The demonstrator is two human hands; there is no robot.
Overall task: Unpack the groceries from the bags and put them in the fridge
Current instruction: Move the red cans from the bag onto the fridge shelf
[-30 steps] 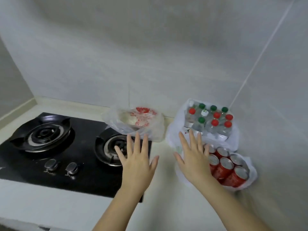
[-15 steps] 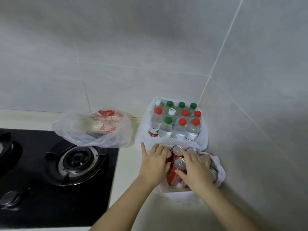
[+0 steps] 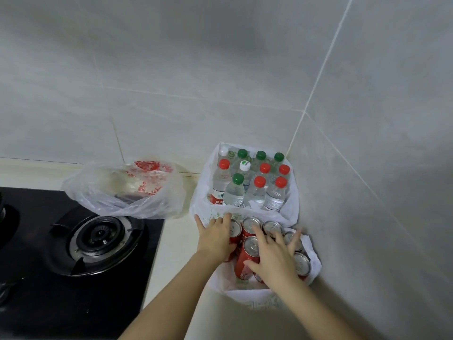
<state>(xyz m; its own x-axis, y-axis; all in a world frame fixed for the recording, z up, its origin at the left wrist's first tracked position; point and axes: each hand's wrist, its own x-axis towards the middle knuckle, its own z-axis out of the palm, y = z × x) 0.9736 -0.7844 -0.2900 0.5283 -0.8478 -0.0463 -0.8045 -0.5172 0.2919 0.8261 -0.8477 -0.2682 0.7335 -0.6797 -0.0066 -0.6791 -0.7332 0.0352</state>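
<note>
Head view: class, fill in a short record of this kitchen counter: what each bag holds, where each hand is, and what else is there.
Red cans: upright in near white bag
Water bottles: upright in far white bag, by the wall corner
Left hand: on the cans' left side; grip unclear
Right hand: fingers spread over can tops
Clear bag: partly on the gas stove

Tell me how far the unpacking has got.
Done: nothing visibly; no fridge is in view. In hand: the left hand and right hand lie on the red cans in their white bag, none lifted out. To do: the cans, the water bottles in the second bag, and the clear bag at the edge of the hob.
</note>
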